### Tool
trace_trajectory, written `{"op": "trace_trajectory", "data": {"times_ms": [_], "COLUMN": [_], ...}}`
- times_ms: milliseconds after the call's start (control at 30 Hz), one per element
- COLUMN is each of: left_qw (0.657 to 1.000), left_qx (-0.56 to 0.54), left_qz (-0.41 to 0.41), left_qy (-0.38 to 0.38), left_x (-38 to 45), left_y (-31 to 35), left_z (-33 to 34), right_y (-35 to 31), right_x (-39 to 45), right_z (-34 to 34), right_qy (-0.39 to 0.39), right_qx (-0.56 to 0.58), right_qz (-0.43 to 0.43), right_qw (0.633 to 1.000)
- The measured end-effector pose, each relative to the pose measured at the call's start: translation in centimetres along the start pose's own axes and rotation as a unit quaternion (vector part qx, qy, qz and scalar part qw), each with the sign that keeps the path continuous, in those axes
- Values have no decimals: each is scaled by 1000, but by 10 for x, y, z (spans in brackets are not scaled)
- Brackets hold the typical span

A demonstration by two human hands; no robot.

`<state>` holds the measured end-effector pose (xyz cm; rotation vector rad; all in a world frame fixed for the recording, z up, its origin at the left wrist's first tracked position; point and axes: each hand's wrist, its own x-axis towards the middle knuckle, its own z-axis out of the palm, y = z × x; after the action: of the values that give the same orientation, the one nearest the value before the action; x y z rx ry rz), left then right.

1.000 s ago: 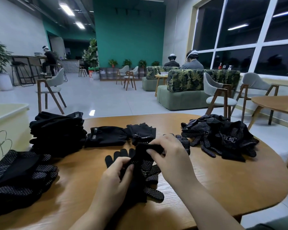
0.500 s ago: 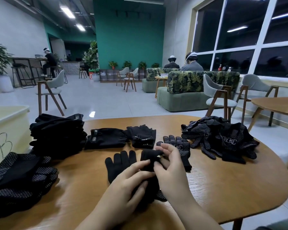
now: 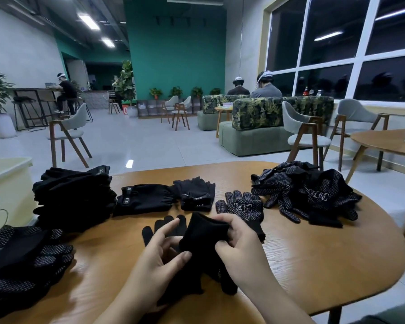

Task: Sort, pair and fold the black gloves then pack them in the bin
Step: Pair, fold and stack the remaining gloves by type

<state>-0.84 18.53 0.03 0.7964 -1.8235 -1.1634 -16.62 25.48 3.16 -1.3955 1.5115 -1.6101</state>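
Folding a pair of black knit gloves [image 3: 201,239] over the round wooden table [image 3: 313,265], both hands on it.

Right hand [image 3: 240,244] pinching the folded cuff end of the pair, thumb below and curled fingers on top; left hand [image 3: 159,256] with fingers spread and loosely bent, thumb tip touching the dark fabric, no clear grasp visible. Just beyond the grip, flat on the table, one black glove with white dots and a printed label [image 3: 242,208]. Farther right of the grip, a loose heap of dotted black gloves [image 3: 313,195]. Beyond and left of the grip, two folded black fleece pairs [image 3: 166,197], then a tall stack of folded black gloves [image 3: 75,195]. Near left, another pile of dotted gloves [image 3: 21,265]. At far left, beside the table, the pale yellow plastic bin [image 3: 7,183], well apart from the held pair.
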Motion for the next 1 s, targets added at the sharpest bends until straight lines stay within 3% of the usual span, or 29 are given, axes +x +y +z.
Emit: {"op": "trace_trajectory", "data": {"times_ms": [167, 300, 433, 600, 733, 867, 1000], "left_qw": [998, 996, 993, 993, 991, 992, 990], "left_qx": [-57, -82, -88, -77, -57, -72, -41], "left_qz": [-24, -37, -32, -15, -12, 14, 45], "left_qy": [16, -5, -75, -87, -122, -105, -128], "left_x": [-1, 2, 9, 21, 30, 40, 47], "left_y": [7, 19, 30, 42, 48, 62, 76], "left_z": [-2, -1, -1, 7, 8, 2, -11], "right_y": [3, 2, -6, -17, -27, -37, -38], "right_x": [-2, 0, 4, 9, 19, 33, 46], "right_z": [-7, -14, -25, -33, -39, -44, -43], "right_qy": [-20, 16, 13, -30, -77, -114, -135], "right_qx": [-78, -221, -215, -173, -188, -241, -206], "right_qz": [-14, -120, -99, -34, -57, -109, -100], "right_qw": [997, 968, 971, 984, 978, 958, 964]}}
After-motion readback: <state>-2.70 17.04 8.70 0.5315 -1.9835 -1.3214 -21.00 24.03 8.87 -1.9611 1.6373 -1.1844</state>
